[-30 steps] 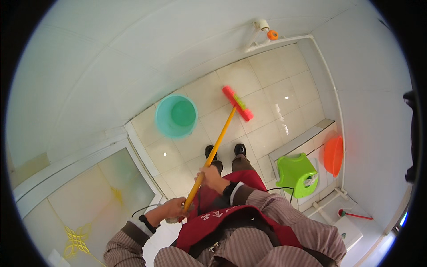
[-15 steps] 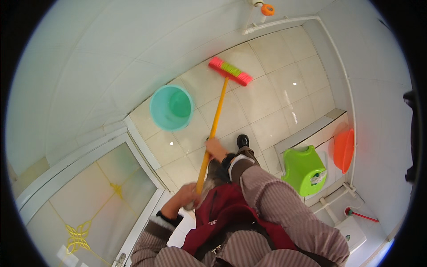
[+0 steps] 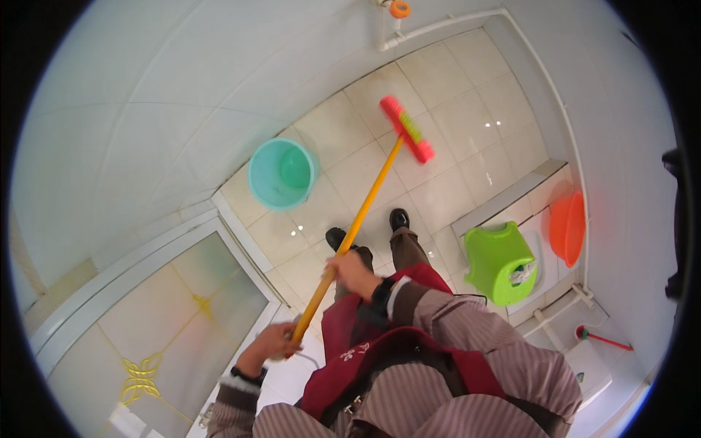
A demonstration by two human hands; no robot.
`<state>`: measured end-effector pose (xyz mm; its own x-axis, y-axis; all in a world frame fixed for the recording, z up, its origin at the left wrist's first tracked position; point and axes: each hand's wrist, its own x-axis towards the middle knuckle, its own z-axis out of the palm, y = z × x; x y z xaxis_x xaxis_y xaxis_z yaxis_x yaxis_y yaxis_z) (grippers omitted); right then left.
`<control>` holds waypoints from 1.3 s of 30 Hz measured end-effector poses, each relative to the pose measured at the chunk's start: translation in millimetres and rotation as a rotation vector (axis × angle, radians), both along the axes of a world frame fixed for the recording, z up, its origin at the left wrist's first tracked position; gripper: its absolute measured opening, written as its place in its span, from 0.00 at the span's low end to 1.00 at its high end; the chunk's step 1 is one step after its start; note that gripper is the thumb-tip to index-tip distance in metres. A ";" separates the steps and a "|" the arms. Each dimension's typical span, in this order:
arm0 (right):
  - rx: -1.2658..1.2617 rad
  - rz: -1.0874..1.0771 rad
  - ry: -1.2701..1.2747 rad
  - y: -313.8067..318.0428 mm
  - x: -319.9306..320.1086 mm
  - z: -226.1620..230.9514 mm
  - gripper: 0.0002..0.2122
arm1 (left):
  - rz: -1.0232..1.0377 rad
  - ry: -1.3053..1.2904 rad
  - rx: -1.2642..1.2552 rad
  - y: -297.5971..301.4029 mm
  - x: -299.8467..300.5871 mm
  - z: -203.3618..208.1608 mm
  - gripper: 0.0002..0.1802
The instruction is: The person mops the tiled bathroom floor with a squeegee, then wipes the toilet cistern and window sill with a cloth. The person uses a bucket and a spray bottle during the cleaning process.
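Note:
A long-handled broom (image 3: pixel 374 191) with a yellow pole slants up and away from me. Its red head, with a yellow-green band, is on the beige tiled floor and slightly blurred. My left hand (image 3: pixel 276 341) is closed round the top end of the pole. Farther down, my right hand (image 3: pixel 352 274) grips the same pole in front of my red apron (image 3: pixel 420 365). A light blue bucket (image 3: pixel 283 174) stands on the tiles left of the broom; a little greenish liquid or tint shows inside it.
To the right, a green plastic stool (image 3: pixel 498 263) stands over a white fixture, with an orange basin (image 3: pixel 567 229) leaning by the wall. A white pipe (image 3: pixel 562 109) follows the walls. At the left is a framed glass door (image 3: pixel 157 328). A raised ledge (image 3: pixel 507 198) crosses the floor.
The broom head has swung right and turned more lengthwise. Both hands, still round the pole, have moved back toward me, the left one also leftward.

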<state>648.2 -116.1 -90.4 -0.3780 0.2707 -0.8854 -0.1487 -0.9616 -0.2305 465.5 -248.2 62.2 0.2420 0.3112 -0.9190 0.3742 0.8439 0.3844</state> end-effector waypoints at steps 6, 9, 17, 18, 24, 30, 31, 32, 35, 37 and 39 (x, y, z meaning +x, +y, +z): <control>0.356 0.172 -0.451 159.6 63.6 -22.2 0.09 | 0.108 -0.299 0.405 128.9 74.8 -80.2 0.28; 0.489 0.114 -0.677 199.2 96.1 -42.2 0.08 | 0.208 -0.390 0.538 172.0 114.5 -106.8 0.31; 0.593 0.215 -0.813 27.2 64.6 -106.7 0.16 | -0.092 -0.267 0.378 51.3 69.4 -120.0 0.34; 0.678 0.372 -0.812 -5.1 49.6 -105.7 0.17 | -0.146 -0.226 0.480 28.1 51.3 -116.7 0.33; 0.454 0.134 -0.864 -155.5 -47.2 -103.5 0.16 | -0.296 -0.266 0.324 -77.7 -47.3 -89.4 0.37; 0.249 -0.461 -0.381 -177.4 -47.2 -64.5 0.16 | -0.627 0.072 0.408 -89.5 -55.4 -50.3 0.38; 0.237 -0.573 -0.242 -166.7 -37.0 -56.0 0.17 | -0.709 0.175 0.493 -84.6 -44.5 -46.0 0.39; 0.230 -0.667 -0.097 -153.0 -23.8 -48.8 0.16 | -0.756 0.248 0.556 -77.0 -29.0 -44.6 0.40; 0.236 -0.924 0.267 -91.9 32.5 -40.8 0.12 | -0.746 0.320 0.719 -37.5 21.0 -52.8 0.41; 0.295 -1.013 0.356 -50.1 74.5 -42.0 0.12 | -0.573 0.154 0.664 1.7 54.8 -67.5 0.41; 0.297 -0.925 0.203 -16.4 107.1 -44.5 0.13 | -0.510 0.035 0.529 47.5 95.5 -88.4 0.39</control>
<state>755.4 -132.6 -135.0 -0.0429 0.7357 -0.6760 -0.8748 -0.3544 -0.3302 561.0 -200.7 -26.2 0.4485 0.5717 -0.6870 0.6899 0.2671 0.6728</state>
